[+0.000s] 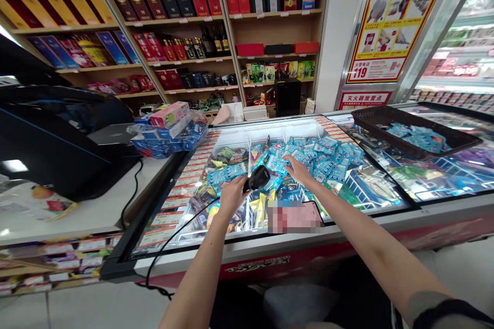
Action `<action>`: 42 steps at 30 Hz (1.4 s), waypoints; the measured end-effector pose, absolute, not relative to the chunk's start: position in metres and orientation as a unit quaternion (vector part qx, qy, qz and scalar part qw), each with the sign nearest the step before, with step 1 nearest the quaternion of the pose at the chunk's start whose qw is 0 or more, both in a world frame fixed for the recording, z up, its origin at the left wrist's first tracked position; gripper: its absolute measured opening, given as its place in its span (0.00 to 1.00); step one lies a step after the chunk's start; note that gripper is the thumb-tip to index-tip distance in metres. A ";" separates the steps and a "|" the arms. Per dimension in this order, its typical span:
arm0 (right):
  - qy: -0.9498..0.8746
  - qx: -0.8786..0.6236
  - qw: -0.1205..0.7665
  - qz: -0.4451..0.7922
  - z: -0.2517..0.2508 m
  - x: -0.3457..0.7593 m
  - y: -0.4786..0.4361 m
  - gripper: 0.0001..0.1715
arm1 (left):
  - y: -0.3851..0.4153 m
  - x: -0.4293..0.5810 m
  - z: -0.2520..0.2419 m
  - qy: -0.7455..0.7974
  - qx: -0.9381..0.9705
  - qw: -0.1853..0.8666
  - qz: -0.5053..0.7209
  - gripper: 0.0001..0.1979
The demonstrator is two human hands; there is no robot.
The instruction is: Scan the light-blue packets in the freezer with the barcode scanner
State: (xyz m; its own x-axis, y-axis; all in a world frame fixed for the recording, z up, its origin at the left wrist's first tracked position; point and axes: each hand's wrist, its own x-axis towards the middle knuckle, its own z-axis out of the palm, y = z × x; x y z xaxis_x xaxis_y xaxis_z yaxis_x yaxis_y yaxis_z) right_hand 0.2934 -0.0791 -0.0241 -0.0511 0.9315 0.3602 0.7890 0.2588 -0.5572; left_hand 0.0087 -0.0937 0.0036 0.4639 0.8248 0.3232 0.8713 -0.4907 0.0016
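Note:
My left hand (232,195) is wrapped round the handle of a black barcode scanner (259,179), whose head tilts toward the packets on the right. A black cable runs from it down to the left. With the thumb and index finger of my right hand (298,170), I pinch the edge of a small blue packet (277,164), just beyond the scanner head. Many similar blue packets (326,145) lie in a loose heap on the freezer's glass top, beside and behind my right hand. A phone (301,216) with a blurred screen lies nearer me, below both hands.
The chest freezer (231,248) spans the front, with frozen goods under its glass. A dark tray (459,146) with more blue packets sits at right. Bagged boxes (170,131) and a black checkout machine (57,139) stand on the left counter. Shelves of boxed bottles line the back.

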 end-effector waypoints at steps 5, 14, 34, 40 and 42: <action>-0.720 -0.604 0.330 0.095 -0.023 0.292 -0.079 0.22 | -0.094 0.011 0.004 -0.497 -0.852 0.084 -0.138 0.19; -0.722 -0.603 0.327 0.093 -0.022 0.293 -0.080 0.22 | -0.093 0.014 0.004 -0.499 -0.850 0.084 -0.142 0.19; -0.709 -0.612 0.338 0.093 -0.020 0.293 -0.085 0.22 | -0.092 0.014 0.000 -0.492 -0.854 0.086 -0.143 0.21; -0.692 -0.620 0.355 0.103 -0.024 0.296 -0.084 0.22 | -0.094 0.009 -0.002 -0.492 -0.853 0.089 -0.152 0.19; -0.673 -0.631 0.372 0.101 -0.026 0.299 -0.081 0.23 | -0.094 0.004 -0.003 -0.497 -0.848 0.092 -0.159 0.20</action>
State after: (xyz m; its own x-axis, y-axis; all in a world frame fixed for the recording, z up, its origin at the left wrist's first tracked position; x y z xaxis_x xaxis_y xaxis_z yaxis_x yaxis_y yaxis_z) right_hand 0.2991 -0.0810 -0.0260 0.0725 0.9248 0.3734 0.7750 0.1834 -0.6048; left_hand 0.0042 -0.0940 -0.0026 0.4555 0.8139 0.3606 0.8723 -0.4890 0.0018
